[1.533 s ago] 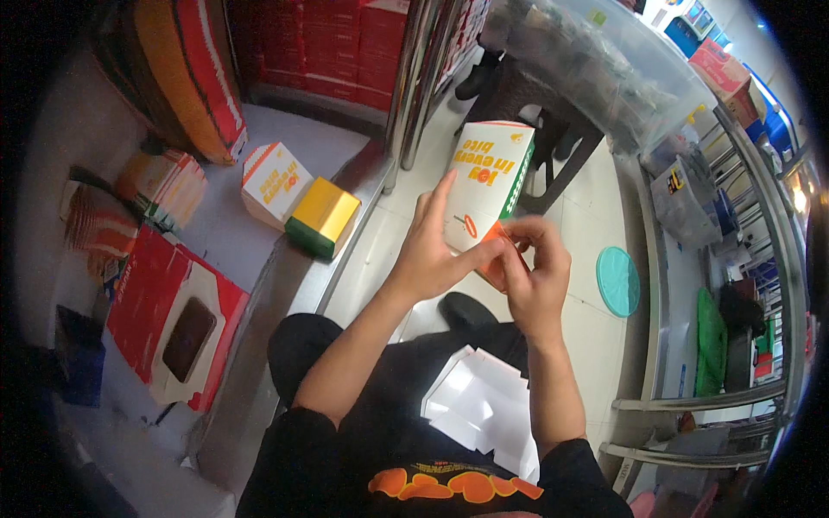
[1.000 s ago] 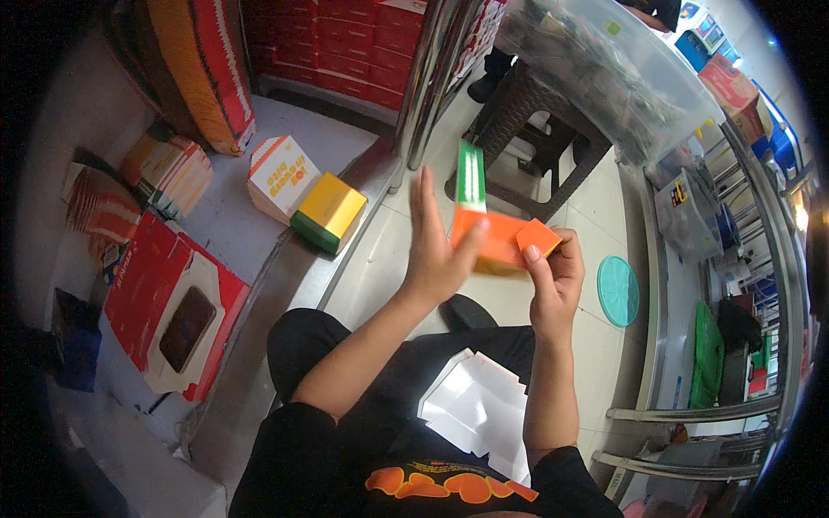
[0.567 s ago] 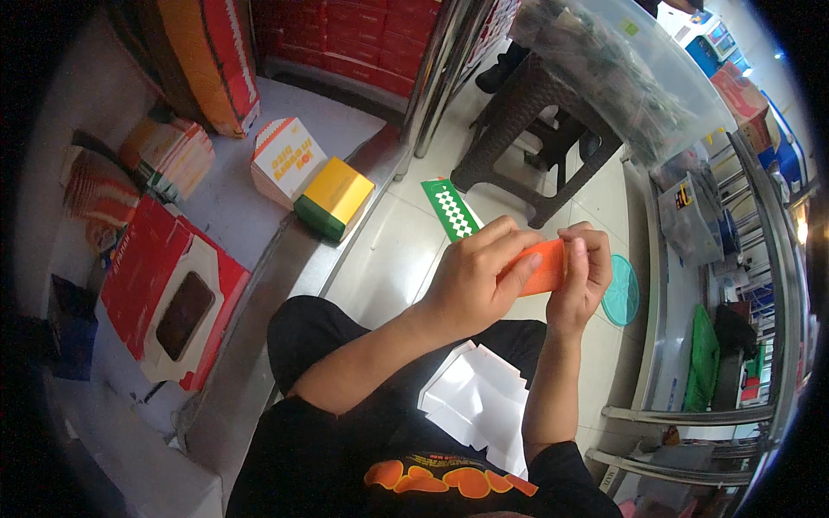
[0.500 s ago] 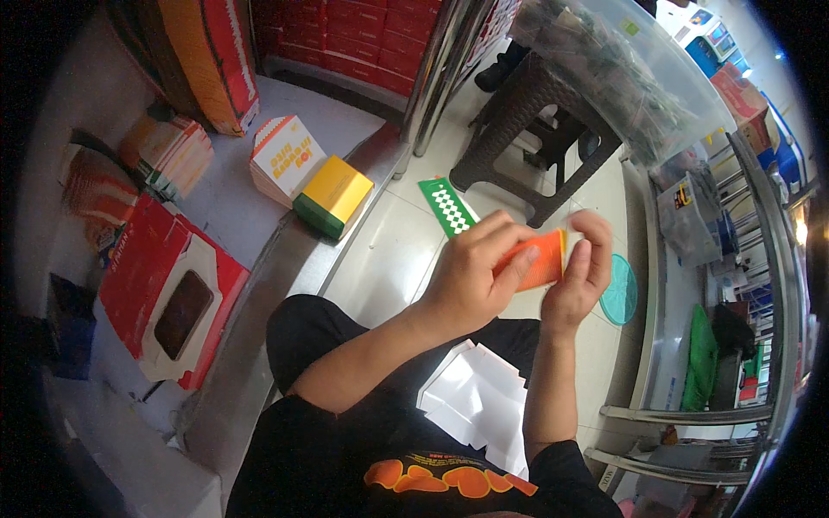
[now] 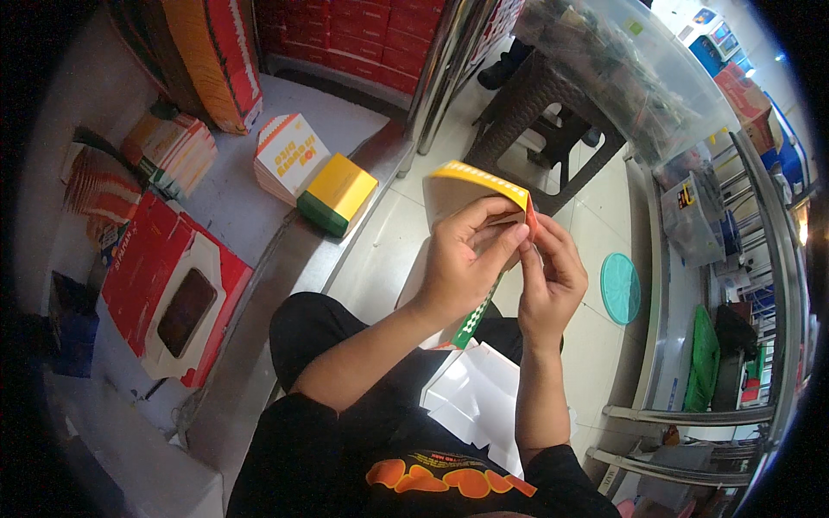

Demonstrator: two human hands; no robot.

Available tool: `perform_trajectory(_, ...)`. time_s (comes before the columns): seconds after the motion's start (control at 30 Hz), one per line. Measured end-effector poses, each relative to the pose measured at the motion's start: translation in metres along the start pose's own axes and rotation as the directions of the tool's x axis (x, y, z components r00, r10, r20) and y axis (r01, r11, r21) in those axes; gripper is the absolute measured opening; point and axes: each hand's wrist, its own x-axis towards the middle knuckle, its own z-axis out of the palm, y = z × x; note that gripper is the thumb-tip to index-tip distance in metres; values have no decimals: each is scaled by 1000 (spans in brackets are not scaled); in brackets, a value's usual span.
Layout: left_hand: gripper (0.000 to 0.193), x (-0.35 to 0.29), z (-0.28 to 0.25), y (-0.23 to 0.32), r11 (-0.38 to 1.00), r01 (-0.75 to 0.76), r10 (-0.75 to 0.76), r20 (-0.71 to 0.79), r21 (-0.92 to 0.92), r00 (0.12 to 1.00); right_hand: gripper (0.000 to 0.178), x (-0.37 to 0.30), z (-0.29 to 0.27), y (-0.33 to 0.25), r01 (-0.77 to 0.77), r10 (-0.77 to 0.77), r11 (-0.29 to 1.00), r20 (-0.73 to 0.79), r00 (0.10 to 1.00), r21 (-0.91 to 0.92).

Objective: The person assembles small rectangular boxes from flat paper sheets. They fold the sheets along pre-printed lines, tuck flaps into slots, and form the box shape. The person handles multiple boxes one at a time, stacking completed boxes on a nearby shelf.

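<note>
Between my hands is a partly folded paperboard carton (image 5: 485, 180) with a yellow edge, an orange-red corner and a green checkered panel hanging lower down. My left hand (image 5: 473, 252) closes on it from the left, thumb and fingers pinching near the corner. On the other side my right hand (image 5: 555, 278) pinches the same corner, its fingertips meeting the left thumb. Part of the carton is hidden behind the left hand. White carton blanks (image 5: 477, 401) lie across my lap beneath the forearms.
On the ledge to the left stand a yellow-and-green box (image 5: 338, 197), white-and-orange cartons (image 5: 289, 155) and a red box (image 5: 151, 281) with a phone (image 5: 186, 312) on it. A dark stool (image 5: 540, 129) and a turquoise lid (image 5: 620, 289) are on the floor; metal shelving (image 5: 691, 416) borders the right.
The carton has turned and opened out: its yellow edge now faces up and the checkered panel hangs toward my lap. My hands have drawn closer together at its corner.
</note>
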Motion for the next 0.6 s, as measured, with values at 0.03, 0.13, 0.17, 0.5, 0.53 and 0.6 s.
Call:
perform_trajectory(0.03,20,1,-2,-2,1000,13,-13,7,-15,1000,26,-1,-3,-1,-78,78,992,1,997,98)
perform_trajectory(0.13,21,0,-5,-9,999,48,-48,18,-12,999,21,1,-11,-6,-219,221,930,28,975,294)
perform_trajectory(0.17,20,0,-5,-11,998,60,-60,20,-2,998,21,2,-11,-5,-225,230,925,20,973,306)
perform_trajectory(0.5,12,-1,-3,-13,998,61,-61,2,10,998,14,-1,-6,-10,-327,339,913,-7,941,243)
perform_trajectory(0.53,10,0,-5,-12,999,21,-21,-10,47,1000,12,1,-1,-12,-383,395,881,12,918,278)
perform_trajectory(0.6,8,0,0,-19,997,-76,76,-24,-7,997,13,-5,0,-9,-244,268,943,-86,959,225)
